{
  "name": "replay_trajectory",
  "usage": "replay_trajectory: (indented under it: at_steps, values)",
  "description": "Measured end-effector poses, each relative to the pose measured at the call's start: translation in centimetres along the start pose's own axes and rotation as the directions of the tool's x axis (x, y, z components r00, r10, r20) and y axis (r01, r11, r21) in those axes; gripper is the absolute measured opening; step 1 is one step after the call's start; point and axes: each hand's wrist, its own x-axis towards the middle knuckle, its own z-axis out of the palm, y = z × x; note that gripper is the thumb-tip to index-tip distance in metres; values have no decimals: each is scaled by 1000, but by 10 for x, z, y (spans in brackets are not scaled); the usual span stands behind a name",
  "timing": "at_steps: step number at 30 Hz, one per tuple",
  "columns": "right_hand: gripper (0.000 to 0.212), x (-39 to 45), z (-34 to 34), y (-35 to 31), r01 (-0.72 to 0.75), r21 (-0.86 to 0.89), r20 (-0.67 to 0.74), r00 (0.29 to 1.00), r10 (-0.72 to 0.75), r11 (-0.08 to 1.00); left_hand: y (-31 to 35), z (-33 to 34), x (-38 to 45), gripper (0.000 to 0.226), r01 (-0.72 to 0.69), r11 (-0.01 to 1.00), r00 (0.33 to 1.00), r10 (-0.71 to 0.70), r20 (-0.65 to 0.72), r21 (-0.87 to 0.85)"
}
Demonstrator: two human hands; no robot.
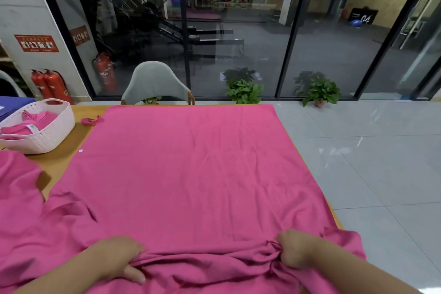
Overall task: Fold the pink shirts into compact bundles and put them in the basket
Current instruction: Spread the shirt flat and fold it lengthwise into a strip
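Note:
A large pink shirt (191, 169) lies spread flat over most of the wooden table (59, 160). At its near edge the cloth is bunched into folds. My left hand (119, 258) grips that bunched edge near the bottom centre-left. Further right, my right hand (296, 248) clutches a gathered fold of the same edge. A white perforated basket (55, 131) stands at the table's far left with a folded pink shirt (31, 122) inside. Another pink shirt (16, 186) lies loose at the left edge.
A small pink scrap (91, 120) lies on the table beside the basket. A grey chair (155, 83) stands behind the table's far edge. Potted plants (244, 92) sit by the glass wall, and grey tiled floor (370, 162) lies to the right.

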Motion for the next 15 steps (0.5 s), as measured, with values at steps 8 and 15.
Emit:
replay_trajectory:
  at_steps: [8,15]
  values:
    - [35,21,-44,9,-20,163,23,1000,17,986,11,-46,33,63,164,986,979,-167,-113,-41]
    - [62,114,-53,-40,71,273,-589,801,109,959,52,-65,124,62,209,956,779,-289,-556,-204]
